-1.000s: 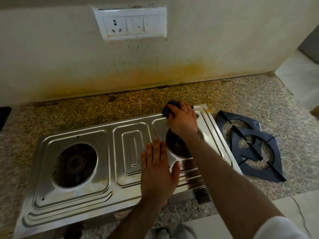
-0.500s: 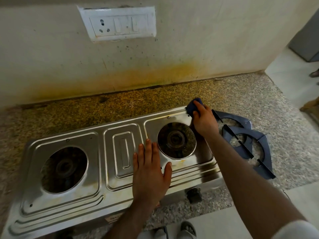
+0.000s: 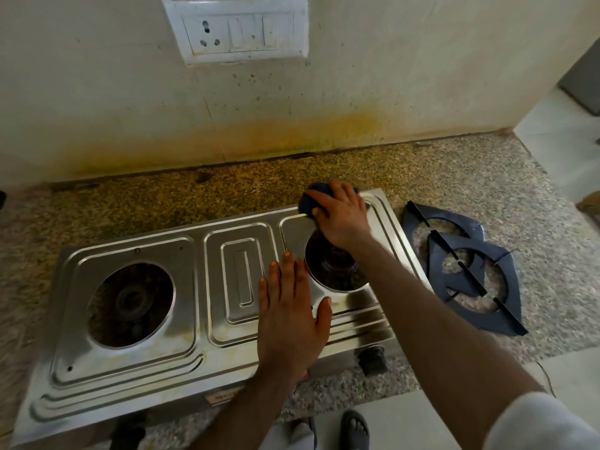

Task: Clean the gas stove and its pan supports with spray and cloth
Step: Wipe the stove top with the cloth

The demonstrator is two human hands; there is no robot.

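Since half a second ago right hand (image 3: 342, 219) slid blue cloth (image 3: 306, 203) left along stove (image 3: 130, 368) back edge, fingers curled gripping it. Left hand (image 3: 290, 323) flat, braces stove front-centre. Wiping step; next likely front strip. Stove long axis left-right, knobs toward person. Pan supports (image 3: 467, 267) stacked right of stove.

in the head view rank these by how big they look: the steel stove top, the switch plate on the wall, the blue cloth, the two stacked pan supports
1. stove top
2. pan supports, counted together
3. switch plate, cut off by the frame's top edge, so possibly close to the supports
4. blue cloth, mostly hidden under the right hand
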